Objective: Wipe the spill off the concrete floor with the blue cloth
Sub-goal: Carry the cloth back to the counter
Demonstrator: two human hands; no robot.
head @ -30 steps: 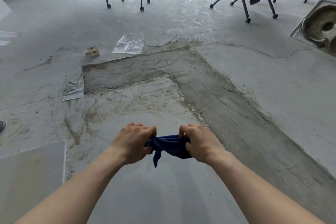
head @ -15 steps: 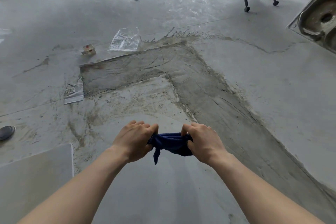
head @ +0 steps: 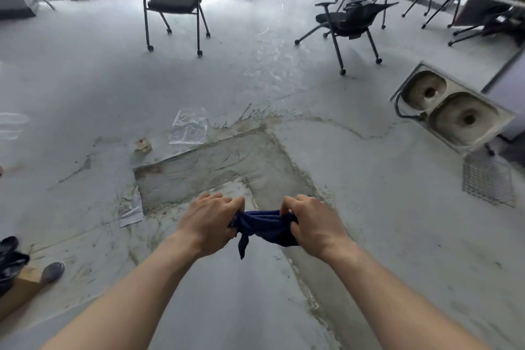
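Both hands bunch dark blue cloth (head: 265, 226); corner dangles below.

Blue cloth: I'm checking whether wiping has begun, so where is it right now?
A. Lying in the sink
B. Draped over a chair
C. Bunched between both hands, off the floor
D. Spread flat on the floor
C: the blue cloth is bunched up and stretched between the left hand and the right hand, each closed on one end, with a corner dangling above the floor.
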